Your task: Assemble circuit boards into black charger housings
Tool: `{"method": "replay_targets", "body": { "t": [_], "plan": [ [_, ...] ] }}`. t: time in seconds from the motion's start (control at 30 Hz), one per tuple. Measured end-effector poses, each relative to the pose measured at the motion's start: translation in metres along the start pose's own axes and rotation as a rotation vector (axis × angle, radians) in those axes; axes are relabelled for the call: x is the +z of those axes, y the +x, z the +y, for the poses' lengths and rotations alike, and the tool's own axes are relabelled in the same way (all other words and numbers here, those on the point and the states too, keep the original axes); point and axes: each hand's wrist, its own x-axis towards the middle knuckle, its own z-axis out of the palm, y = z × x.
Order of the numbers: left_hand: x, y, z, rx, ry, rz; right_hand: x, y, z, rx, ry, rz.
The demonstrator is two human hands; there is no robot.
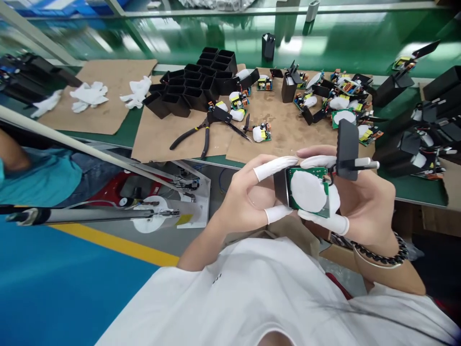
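My left hand [252, 192], with white finger cots on thumb and finger, grips a black plastic case [281, 188] by its sides. Partly inside the case's open end sits a green circuit board [309, 191] bearing a round white pad. My right hand [367, 202], also in finger cots, pinches that board from the right. A black plug cover [347, 149] with metal pins hangs from the board by a short wire, in front of my right fingers. On the bench beyond lie black-handled pliers [201, 132] and a loose circuit board [261, 132].
Several empty black cases [194, 81] stand grouped on brown cardboard [216, 139]. A pile of circuit boards [342, 96] lies at the back right, beside filled cases [399, 149]. White gloves [90, 95] rest at left. A person's teal sleeve [43, 178] shows at the left edge.
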Motion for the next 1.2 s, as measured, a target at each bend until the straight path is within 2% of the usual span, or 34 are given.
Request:
{"method": "replay_targets", "body": {
  "t": [0.27, 0.53, 0.63, 0.77, 0.93, 1.2],
  "plan": [
    [0.002, 0.001, 0.005, -0.050, 0.032, 0.015, 0.002, -0.001, 0.000, 0.064, 0.010, -0.008],
    [-0.002, 0.000, 0.001, 0.000, 0.054, 0.006, 0.010, 0.000, -0.008, 0.191, 0.036, 0.072],
    [-0.002, -0.002, -0.001, -0.038, 0.026, 0.018, 0.014, 0.000, -0.012, 0.273, 0.040, 0.085],
    [-0.002, -0.005, -0.005, -0.042, -0.034, 0.032, 0.016, 0.001, -0.014, 0.291, 0.018, 0.076],
    [-0.002, -0.007, -0.008, -0.110, -0.026, 0.053, 0.013, 0.003, -0.014, 0.302, -0.030, 0.004],
    [-0.001, -0.010, -0.013, -0.110, -0.028, 0.033, -0.001, 0.003, -0.023, 0.303, -0.020, -0.157]
  ]
}}
